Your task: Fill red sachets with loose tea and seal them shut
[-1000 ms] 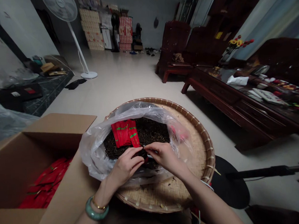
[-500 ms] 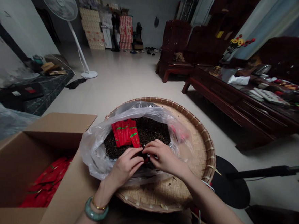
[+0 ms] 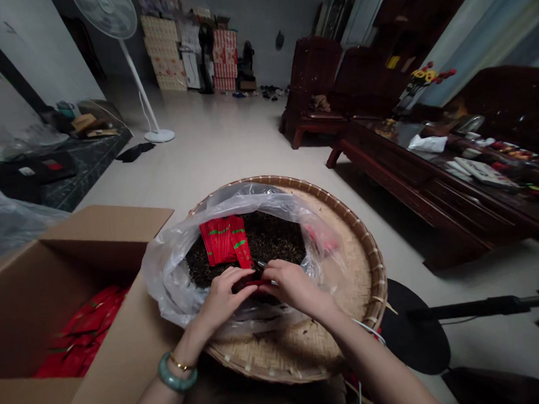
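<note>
Pinching a small red packet (image 3: 252, 284), the left hand (image 3: 223, 300) and right hand (image 3: 296, 289) meet over dark tea leaves (image 3: 272, 242) in a plastic bag (image 3: 171, 289), held open on a round woven basket (image 3: 371, 281) for easy reaching; more red packets (image 3: 80, 335) lie in a cardboard box (image 3: 101, 238) beside the basket.

A plastic bag (image 3: 169, 289) of loose tea (image 3: 272, 239) sits in a round bamboo tray (image 3: 371, 269) at lower centre, with packets (image 3: 221, 239) lying on the tea, an open cardboard box (image 3: 122, 335) holding more packets (image 3: 82, 332) just left of the tray, and a low wooden table (image 3: 411, 186) off to the right.
</note>
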Motion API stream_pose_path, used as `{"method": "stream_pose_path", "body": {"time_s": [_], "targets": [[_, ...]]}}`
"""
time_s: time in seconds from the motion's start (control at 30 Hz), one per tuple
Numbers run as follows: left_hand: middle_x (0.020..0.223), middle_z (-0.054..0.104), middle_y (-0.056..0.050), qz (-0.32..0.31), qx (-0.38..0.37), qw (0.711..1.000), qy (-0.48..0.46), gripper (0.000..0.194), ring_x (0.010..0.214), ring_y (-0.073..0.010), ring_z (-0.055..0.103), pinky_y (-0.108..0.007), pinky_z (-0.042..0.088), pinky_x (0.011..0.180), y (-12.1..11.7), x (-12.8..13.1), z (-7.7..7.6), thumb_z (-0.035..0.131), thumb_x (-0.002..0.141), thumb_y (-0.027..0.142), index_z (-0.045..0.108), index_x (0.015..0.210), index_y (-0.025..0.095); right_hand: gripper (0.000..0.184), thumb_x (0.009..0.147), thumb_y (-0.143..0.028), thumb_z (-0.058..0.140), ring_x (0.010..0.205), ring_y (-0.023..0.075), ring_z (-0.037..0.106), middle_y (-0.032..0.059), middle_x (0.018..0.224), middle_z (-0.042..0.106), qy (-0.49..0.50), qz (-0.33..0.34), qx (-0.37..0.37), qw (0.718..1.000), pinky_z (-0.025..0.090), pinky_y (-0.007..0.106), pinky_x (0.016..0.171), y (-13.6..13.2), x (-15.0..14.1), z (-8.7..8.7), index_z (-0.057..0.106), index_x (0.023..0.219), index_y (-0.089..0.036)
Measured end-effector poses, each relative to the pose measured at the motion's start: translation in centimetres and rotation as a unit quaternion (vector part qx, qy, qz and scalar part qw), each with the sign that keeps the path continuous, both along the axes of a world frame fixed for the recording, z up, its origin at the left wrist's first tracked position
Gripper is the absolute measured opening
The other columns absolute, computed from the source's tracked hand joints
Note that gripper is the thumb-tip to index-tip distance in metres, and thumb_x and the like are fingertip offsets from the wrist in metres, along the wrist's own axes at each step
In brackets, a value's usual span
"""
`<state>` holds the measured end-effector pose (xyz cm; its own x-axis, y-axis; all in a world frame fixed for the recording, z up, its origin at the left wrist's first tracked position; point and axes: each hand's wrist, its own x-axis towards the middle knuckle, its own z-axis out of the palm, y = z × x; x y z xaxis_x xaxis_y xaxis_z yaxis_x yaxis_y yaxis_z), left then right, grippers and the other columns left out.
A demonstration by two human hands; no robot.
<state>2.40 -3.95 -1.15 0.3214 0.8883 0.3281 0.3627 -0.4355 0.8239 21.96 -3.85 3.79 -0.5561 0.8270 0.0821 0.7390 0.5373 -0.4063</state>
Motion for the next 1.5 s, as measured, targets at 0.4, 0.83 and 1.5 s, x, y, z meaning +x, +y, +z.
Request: {"method": "stream_pose_path", "body": {"time_s": [0.4, 0.83, 1.5], "targets": [[0.068, 0.069, -0.003, 0.106, -0.194, 0.961, -0.166, 0.021, 0.064, -0.0150, 0.060, -0.023, 0.047, 0.064, 0.1, 1.1, 0.9, 0.073, 0.061, 0.035, 0.069, 0.067, 0.015, 0.015, 0.086, -0.029, 0.061, 0.083, 0.0157, 0.058, 0.0044, 0.085, 0.065, 0.186, -0.030, -0.022, 0.982, 0.045, 0.027, 0.075, -0.7, 0.4, -0.7, 0.068, 0.077, -0.019], [0.068, 0.066, -0.001, 0.109, -0.238, 0.928, -0.267, 0.022, 0.060, -0.0113, 0.057, -0.019, 0.046, 0.059, -0.6, 2.2, 0.9, 0.073, 0.065, 0.034, 0.068, 0.071, 0.014, 0.023, 0.077, -0.028, 0.067, 0.073, 0.0145, 0.058, 0.0018, 0.082, 0.064, 0.298, -0.130, -0.085, 0.942, 0.045, 0.025, 0.064, -1.2, -0.2, -1.4, 0.061, 0.096, -0.019], [0.064, 0.065, -0.002, 0.072, -0.366, 0.868, -0.327, 0.034, 0.056, -0.0099, 0.055, -0.018, 0.044, 0.055, -1.8, 2.6, 1.3, 0.080, 0.058, 0.039, 0.067, 0.071, 0.011, 0.020, 0.067, -0.038, 0.073, 0.061, 0.0141, 0.060, 0.0020, 0.066, 0.070, 0.382, -0.183, -0.180, 0.888, 0.044, 0.024, 0.058, -1.1, -0.9, -2.9, 0.073, 0.068, -0.017]]}}
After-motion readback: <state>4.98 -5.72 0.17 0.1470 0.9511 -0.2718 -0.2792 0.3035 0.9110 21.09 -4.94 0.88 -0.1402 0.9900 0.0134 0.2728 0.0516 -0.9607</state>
